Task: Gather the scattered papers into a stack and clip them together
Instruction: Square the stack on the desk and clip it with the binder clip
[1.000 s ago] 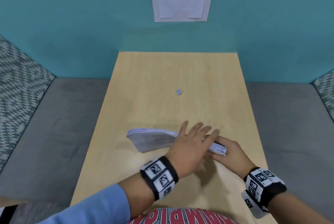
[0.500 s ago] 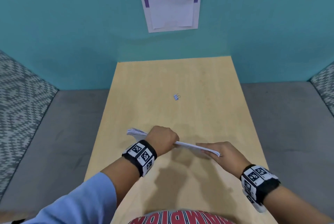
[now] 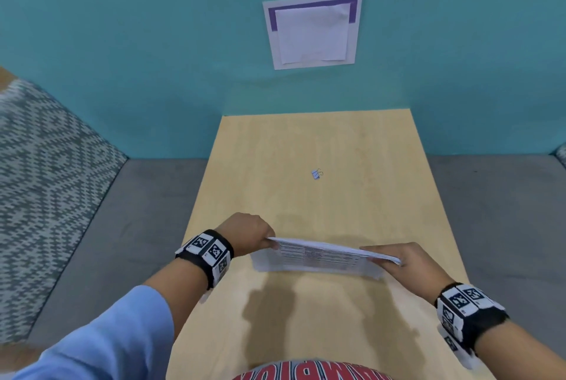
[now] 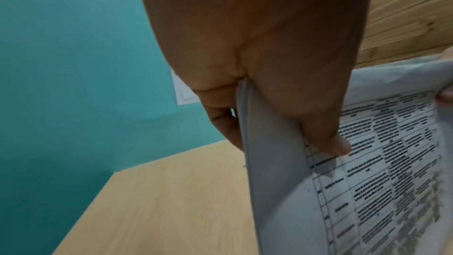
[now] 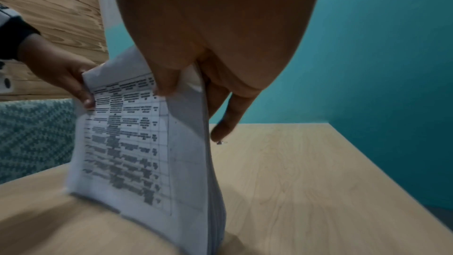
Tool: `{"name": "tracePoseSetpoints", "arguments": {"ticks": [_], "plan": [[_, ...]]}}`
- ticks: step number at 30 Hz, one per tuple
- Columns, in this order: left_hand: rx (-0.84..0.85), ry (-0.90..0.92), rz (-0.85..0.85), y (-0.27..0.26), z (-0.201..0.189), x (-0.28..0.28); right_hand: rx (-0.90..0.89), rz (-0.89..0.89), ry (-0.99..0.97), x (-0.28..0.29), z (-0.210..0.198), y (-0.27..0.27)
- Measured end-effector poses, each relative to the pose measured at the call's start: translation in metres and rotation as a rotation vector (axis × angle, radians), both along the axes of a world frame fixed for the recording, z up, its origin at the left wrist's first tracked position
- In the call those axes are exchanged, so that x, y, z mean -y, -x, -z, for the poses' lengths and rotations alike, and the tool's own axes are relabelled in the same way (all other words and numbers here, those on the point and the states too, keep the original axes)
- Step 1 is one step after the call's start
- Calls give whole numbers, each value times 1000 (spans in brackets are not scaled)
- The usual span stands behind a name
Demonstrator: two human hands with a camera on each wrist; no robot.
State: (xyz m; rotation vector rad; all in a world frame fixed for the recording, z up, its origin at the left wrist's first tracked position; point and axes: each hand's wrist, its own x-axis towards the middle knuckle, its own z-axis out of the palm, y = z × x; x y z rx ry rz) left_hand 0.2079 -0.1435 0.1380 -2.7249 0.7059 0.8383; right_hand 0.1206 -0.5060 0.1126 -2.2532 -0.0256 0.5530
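Left hand (image 3: 246, 235) & right hand (image 3: 407, 260) now pinch the paper stack (image 3: 321, 258) by its short ends, upright on edge on the table (image 3: 306, 140) at 6 o'clock; 1 s ago it lay flatter under a spread left palm. Prob squaring edges. Binder clip (image 3: 317, 174) at 12 o'clock, untouched.

Matt white printed paper, its sheets soft and slightly curled, makes up the stack (image 3: 321, 257) pinched between the left hand (image 3: 245, 237) and the right hand (image 3: 407, 260). Beneath the hands runs a bench (image 3: 306, 140) of pale, smooth wood-grain laminate with a low sheen. Beyond the hands lies a small binder clip (image 3: 317, 173) with thin wire handles. Grey cloth upholstery (image 3: 122, 226) flanks the left hand; black fabric wristbands (image 3: 208, 252) carry printed markers.
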Motion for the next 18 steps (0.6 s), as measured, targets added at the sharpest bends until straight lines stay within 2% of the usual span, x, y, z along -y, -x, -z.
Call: {"name": "tracePoseSetpoints", "arguments": {"ticks": [2,5,7,9,12,15,18], "plan": [[18,-24,55,5,-9,7,-21,-46,179,7,-4,-6],[31,-53,119,10,-26,17,-78,-195,588,3,-22,-15],[23,-57,148,14,-36,25,-37,-281,739,-15,-39,-16],[24,-65,182,18,-49,36,42,-332,689,-49,-54,-15],[40,-83,241,27,-66,60,181,-408,486,-111,-69,-12],[106,-111,271,37,-77,77,151,-357,441,-148,-67,-15],[152,-128,289,41,-86,80,81,-336,450,-149,-57,-17]]}}
